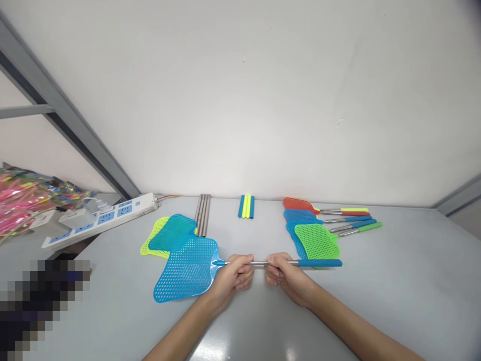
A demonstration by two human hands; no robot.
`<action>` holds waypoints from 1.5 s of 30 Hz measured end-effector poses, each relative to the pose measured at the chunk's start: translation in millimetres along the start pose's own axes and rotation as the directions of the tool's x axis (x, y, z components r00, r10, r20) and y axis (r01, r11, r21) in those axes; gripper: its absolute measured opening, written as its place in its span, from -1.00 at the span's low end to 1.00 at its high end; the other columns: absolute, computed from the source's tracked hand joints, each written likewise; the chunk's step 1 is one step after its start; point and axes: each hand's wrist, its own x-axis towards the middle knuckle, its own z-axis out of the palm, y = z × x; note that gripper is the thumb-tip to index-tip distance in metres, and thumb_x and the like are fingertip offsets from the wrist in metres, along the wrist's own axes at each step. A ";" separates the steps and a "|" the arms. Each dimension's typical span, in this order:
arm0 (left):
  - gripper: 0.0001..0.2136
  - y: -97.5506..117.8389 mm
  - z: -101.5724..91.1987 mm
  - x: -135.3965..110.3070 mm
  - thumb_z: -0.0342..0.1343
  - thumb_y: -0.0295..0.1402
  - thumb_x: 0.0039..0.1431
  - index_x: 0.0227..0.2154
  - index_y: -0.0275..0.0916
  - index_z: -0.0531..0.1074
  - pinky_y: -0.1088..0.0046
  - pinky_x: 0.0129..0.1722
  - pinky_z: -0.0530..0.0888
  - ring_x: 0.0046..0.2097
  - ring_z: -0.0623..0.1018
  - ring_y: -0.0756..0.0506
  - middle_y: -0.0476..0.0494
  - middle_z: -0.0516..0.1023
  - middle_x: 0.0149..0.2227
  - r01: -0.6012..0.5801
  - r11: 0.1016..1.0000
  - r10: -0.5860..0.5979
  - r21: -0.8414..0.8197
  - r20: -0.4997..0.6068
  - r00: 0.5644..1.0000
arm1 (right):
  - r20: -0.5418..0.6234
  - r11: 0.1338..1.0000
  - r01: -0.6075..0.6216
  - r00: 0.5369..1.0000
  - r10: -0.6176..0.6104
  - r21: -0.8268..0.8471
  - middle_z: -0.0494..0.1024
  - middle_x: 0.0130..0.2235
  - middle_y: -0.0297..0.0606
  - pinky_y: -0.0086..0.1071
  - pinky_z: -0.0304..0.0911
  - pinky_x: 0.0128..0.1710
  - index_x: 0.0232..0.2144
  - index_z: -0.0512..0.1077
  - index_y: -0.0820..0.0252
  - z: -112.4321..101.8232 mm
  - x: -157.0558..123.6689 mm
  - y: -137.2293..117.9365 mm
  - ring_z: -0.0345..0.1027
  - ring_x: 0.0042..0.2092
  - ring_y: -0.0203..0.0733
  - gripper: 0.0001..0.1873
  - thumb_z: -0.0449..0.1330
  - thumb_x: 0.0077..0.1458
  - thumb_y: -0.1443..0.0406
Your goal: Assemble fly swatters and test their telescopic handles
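Head view: blue flyswatter (260, 263), long axis crosswise, paddle (189, 269) pointing left.

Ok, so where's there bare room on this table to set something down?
The widest bare patch of table lies right of the swatter pile, beyond the right forearm. Narrower gaps flank the coloured grips, towards the metal tubes and the swatter pile. It's crowded at left, with mesh heads, the held blue swatter and power strip.
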 end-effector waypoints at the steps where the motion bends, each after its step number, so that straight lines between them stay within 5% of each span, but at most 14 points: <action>1: -0.64 0.5 -0.2 0.0 -0.07 -0.28 0.01 -0.79 -0.24 -0.03 0.53 -0.68 -0.06 -0.72 -0.02 0.13 0.14 -0.04 -0.83 0.002 1.000 -0.002 -0.002 -0.002 1.000 | -0.002 1.000 0.001 1.000 -0.001 0.007 -0.08 -0.73 -0.49 -0.41 -0.17 -0.57 -0.80 0.05 0.21 -0.2 0.0 0.1 -0.25 -0.64 -0.42 -0.64 -0.05 -0.02 0.34; 45: -0.62 18.9 -19.7 -1.6 -0.06 -0.30 0.01 -0.78 -0.23 -0.07 0.52 -0.67 -0.01 -0.72 0.01 0.12 0.14 -0.06 -0.83 -0.052 0.998 0.057 0.042 -0.109 0.992 | -0.135 0.988 0.087 0.988 -0.069 0.129 -0.12 -0.72 -0.49 -0.42 -0.18 -0.60 -0.80 0.01 0.19 -4.8 1.9 0.5 -0.28 -0.63 -0.41 -0.66 -0.04 -0.06 0.33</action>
